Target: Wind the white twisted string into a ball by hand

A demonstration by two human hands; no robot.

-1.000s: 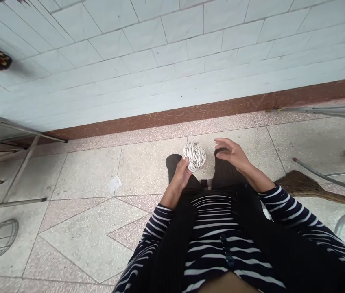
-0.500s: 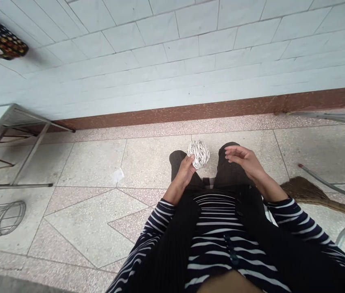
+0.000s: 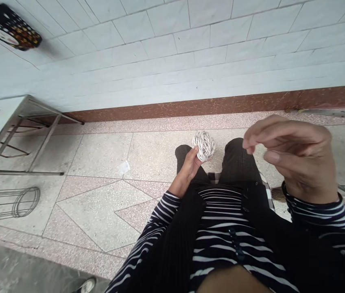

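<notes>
My left hand [image 3: 191, 165] is closed on a ball of white cord [image 3: 204, 145] with dark flecks, wound in thick strands. The thumb presses on its near left side, and the other fingers are mostly hidden beneath it. The ball is held above the gap between my knees. My right hand [image 3: 297, 154] is raised to the right, much closer to the camera and apart from the ball. Its fingers are bent, with a gap between thumb and fingertips, and nothing shows in them.
A metal-framed table [image 3: 27, 134] stands at the left against the tiled wall [image 3: 172, 73]. Near it are a wire stand [image 3: 27, 202] and a scrap of white paper [image 3: 124, 167] on the floor. A patterned bag [image 3: 10, 28] hangs upper left. A broom [image 3: 278, 194] lies partly hidden at right.
My right hand has risen from beside my right knee toward the camera and to the right. My left hand keeps hold of the ball of cord. The whole view has shifted slightly.
</notes>
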